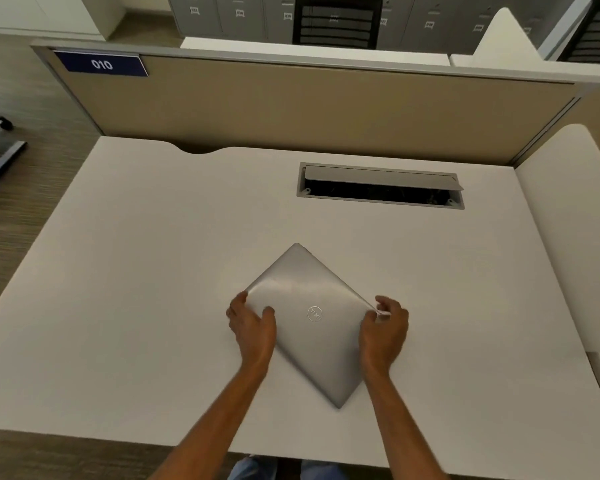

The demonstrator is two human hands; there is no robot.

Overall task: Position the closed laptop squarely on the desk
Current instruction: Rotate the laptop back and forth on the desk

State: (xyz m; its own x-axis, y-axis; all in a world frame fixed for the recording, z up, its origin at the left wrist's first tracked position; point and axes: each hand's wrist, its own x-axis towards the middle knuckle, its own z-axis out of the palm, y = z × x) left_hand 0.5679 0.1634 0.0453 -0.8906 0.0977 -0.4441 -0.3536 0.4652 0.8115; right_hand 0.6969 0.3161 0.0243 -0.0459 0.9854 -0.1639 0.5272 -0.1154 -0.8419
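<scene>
A closed silver laptop (312, 313) with a round logo on its lid lies on the white desk (136, 271), turned about 45 degrees so one corner points at me and one at the partition. My left hand (253, 327) grips its left corner, thumb on the lid and fingers curled round the edge. My right hand (383, 329) grips the right corner the same way. The laptop is slightly blurred.
An open cable tray (378, 187) with a raised grey flap sits in the desk behind the laptop. A beige partition (309, 109) with a blue "010" sign (101, 64) closes the far side. A neighbouring white desk (575, 220) adjoins on the right.
</scene>
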